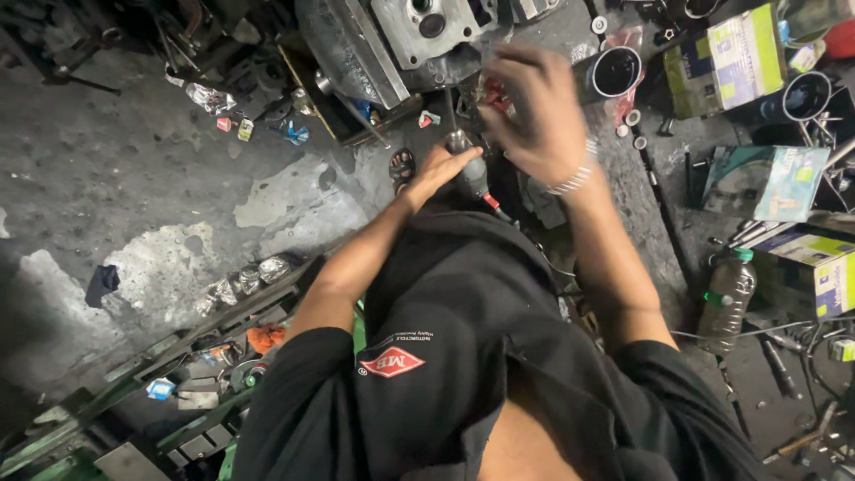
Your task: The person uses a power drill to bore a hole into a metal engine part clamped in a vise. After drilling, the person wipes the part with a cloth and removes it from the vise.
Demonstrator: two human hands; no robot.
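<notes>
Screwdriver [465, 158] stands near upright at centre frame, shaft running toward 12 o'clock into the grey engine block [427, 36]. Left hand [438, 171] comes in from 7 o'clock, fingers wrapped tight round the dark handle, thumb on top. Right hand [534, 111] sits just at 2 o'clock of the handle, motion-blurred, fingers curled over something red; can't tell what, or how firmly. Plastic bottle [728, 298] lies well off at 4 o'clock, black cylinder sleeve [614, 73] at 1 o'clock.
</notes>
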